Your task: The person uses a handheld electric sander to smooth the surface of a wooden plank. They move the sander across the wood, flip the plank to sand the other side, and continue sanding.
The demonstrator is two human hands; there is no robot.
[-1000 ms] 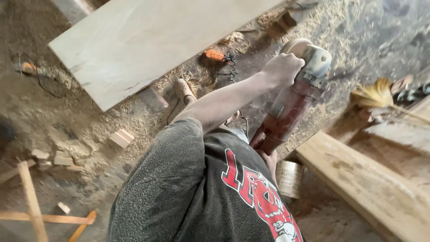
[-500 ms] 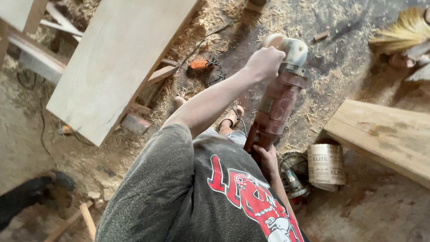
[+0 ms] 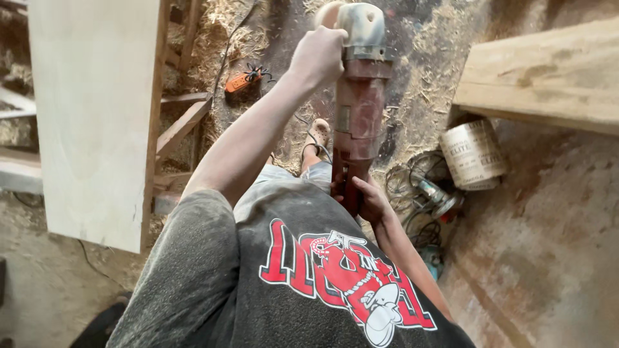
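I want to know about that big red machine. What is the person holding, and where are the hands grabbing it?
A red angle grinder: left hand near its grey head, right hand round the rear handle.

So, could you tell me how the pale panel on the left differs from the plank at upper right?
The panel is pale, smooth and thin; the plank is yellower, stained and thicker. The panel runs up the picture, the plank across it. Both are wood; the left hand and right hand grip the grinder.

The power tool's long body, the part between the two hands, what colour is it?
Dusty reddish-brown on the power tool, with a grey metal head; it shows best in the head view.
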